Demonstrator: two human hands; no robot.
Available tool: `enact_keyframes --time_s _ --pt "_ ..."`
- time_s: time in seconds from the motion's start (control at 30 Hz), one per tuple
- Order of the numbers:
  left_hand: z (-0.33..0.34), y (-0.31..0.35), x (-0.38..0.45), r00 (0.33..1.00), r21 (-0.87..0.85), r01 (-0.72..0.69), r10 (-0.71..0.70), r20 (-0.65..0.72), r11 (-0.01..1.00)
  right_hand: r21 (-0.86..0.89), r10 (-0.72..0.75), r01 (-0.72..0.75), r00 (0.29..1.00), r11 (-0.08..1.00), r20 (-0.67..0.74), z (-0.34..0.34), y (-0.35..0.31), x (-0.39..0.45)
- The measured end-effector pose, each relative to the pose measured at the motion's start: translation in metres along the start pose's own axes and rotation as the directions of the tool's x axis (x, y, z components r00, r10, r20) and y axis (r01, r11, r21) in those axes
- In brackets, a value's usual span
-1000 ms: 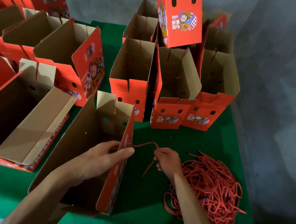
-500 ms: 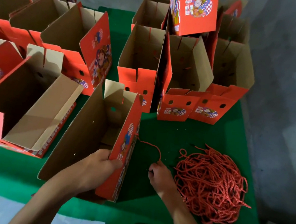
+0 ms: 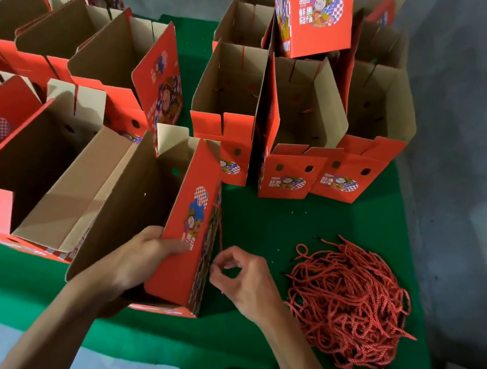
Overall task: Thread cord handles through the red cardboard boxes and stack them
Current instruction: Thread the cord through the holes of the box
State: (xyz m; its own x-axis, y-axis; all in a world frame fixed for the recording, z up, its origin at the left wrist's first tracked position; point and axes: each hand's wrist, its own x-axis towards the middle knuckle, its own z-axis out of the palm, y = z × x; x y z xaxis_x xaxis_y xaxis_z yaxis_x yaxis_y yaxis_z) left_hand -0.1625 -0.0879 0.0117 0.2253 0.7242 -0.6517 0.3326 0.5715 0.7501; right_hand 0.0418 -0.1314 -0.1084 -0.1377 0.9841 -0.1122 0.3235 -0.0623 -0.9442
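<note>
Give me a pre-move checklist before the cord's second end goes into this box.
1. Box steadied: ok. The left hand grips the near end of the box.
2. Cord held: ok. The right hand pinches the cord beside the printed side.
3. First end through its hole: cannot tell. The cord runs up along the printed side, but the hole is not visible.
4. Second hole located: cannot tell. It is not visible from this angle.
5. Cord free of tangles: ok. It is separate from the cord pile.
6. Room on the cloth: ok. Bare patch between the box and the pile.
</note>
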Motion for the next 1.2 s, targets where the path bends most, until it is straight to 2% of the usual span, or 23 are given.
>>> enact_keyframes --time_s 0.13,0.3,0.4,0.47,0.57,0.7,0.77,0.87,0.97,1.03,1.13,1.2 --pt "0.003 0.000 0.002 0.999 -0.029 -0.032 0.031 -0.026 0.999 0.096 -0.014 0.017 1.000 0.995 -0.025 0.008 -0.003 0.007" --pt "0.000 -0.004 0.003 0.997 -0.106 0.020 -0.013 0.072 0.994 0.141 0.066 -0.068 0.998 0.988 0.018 0.007 -0.004 0.012" --pt "0.001 -0.005 0.006 0.994 -0.123 0.078 -0.068 0.082 0.989 0.237 0.143 -0.156 0.987 0.959 0.074 0.005 -0.010 0.015" --pt "0.001 -0.004 0.005 0.996 -0.041 0.058 -0.055 0.075 0.997 0.297 0.183 -0.204 0.978 0.933 0.098 0.006 -0.010 0.017" --pt "0.004 0.002 0.001 0.993 0.211 -0.044 0.019 0.119 0.977 0.426 0.187 -0.231 0.972 0.875 0.142 0.005 -0.011 0.020" --pt "0.015 0.000 0.010 0.993 0.577 -0.116 0.095 0.066 0.808 0.550 0.230 -0.323 0.945 0.770 0.232 -0.003 -0.018 0.025" --pt "0.016 0.000 0.016 0.993 0.673 -0.119 0.090 0.078 0.730 0.544 0.210 -0.292 0.955 0.786 0.210 -0.001 -0.018 0.024" --pt "0.020 0.006 0.021 0.992 0.769 -0.130 0.090 0.094 0.625 0.413 0.178 -0.217 0.975 0.885 0.132 0.013 -0.014 0.019" --pt "0.030 0.013 0.022 0.993 0.816 -0.107 0.097 0.062 0.568 0.270 0.066 -0.071 0.997 0.960 0.025 0.025 -0.007 0.015" --pt "0.036 0.019 0.023 0.992 0.836 -0.122 0.095 0.083 0.535 0.249 0.013 -0.012 1.000 0.968 -0.002 0.028 -0.001 0.014" --pt "0.036 0.023 0.025 0.982 0.816 -0.179 0.055 0.178 0.550 0.288 0.049 -0.057 0.998 0.956 0.035 0.023 0.003 0.015" --pt "0.030 0.023 0.028 0.986 0.760 -0.141 0.025 0.162 0.634 0.250 0.121 -0.117 0.993 0.961 0.003 0.012 0.010 0.016"
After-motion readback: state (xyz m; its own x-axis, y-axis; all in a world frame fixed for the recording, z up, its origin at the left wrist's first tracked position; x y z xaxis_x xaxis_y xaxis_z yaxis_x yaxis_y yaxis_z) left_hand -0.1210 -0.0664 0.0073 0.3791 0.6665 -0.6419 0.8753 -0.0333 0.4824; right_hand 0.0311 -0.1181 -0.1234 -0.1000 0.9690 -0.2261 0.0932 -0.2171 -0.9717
